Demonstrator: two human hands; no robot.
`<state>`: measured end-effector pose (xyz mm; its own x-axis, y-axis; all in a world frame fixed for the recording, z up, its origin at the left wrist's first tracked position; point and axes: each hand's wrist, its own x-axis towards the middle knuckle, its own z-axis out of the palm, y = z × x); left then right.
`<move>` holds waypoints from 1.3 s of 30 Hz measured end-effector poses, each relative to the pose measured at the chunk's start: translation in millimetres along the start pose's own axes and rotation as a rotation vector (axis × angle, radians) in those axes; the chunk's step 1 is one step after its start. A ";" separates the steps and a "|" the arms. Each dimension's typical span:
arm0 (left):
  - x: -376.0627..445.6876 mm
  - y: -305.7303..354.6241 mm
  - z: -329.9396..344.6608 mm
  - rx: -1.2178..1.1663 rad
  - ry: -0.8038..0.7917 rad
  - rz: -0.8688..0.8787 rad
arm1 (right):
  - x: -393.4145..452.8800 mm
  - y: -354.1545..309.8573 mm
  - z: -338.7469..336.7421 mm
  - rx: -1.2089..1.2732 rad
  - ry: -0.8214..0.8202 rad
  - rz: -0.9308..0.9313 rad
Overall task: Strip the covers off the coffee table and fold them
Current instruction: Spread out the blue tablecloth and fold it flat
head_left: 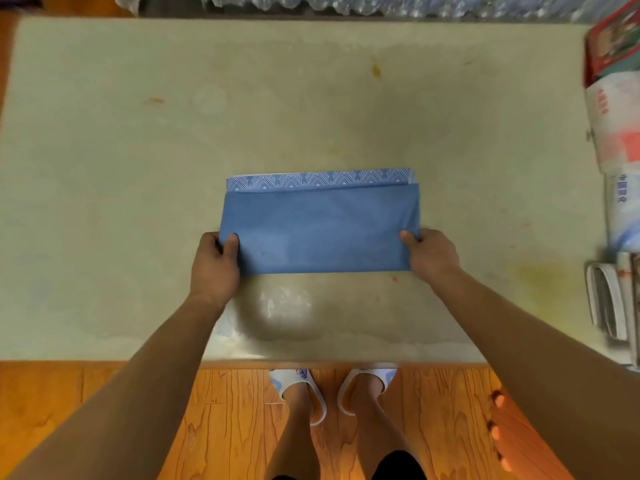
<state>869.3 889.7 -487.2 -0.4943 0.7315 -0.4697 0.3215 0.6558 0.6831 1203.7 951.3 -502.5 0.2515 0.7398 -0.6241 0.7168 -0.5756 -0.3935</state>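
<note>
head view, nearest first: the person's feet in pale slippers (313, 386) stand on the wood floor (138, 410) at the near edge of the coffee table (104, 168). just beyond, the left hand (214, 268) pinches the near-left corner of the folded blue cover (322, 230), thumb on top and fingers curled under the edge; the right hand (433, 258) grips the near-right corner the same way. the cover lies flat on the bare, stained tabletop near its middle, already a narrow rectangle, with a patterned border strip showing along its far edge. this looks like the folding step, well along. the next move probably calls for lifting both near corners together and laying them evenly on the far edge. off to the far right lie stacked newspapers (620, 202) and a red box (613, 43).
</note>
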 end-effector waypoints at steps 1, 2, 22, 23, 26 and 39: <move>0.5 0.2 0.3 0.050 0.005 0.038 | -4.6 -1.8 2.8 -0.043 0.045 -0.016; 0.5 0.5 0.4 0.074 0.006 0.070 | -8.7 -1.5 5.9 -0.072 0.109 -0.058; 26.1 18.6 23.8 0.329 0.202 0.057 | 9.8 -38.5 9.9 -0.102 0.143 0.029; 23.8 18.9 27.7 0.304 0.237 0.042 | 9.2 -40.3 11.0 -0.135 0.145 0.023; 14.8 12.6 41.2 0.464 0.315 0.213 | 5.4 -45.6 14.4 -0.240 0.180 -0.020; 41.1 7.2 73.0 1.010 -0.059 0.615 | -4.2 -43.2 19.5 -0.325 0.657 -0.283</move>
<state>910.3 938.1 -542.4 -0.0037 0.9657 -0.2598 0.9977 0.0212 0.0643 1159.0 966.3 -496.1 0.2916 0.9558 0.0373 0.9397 -0.2790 -0.1975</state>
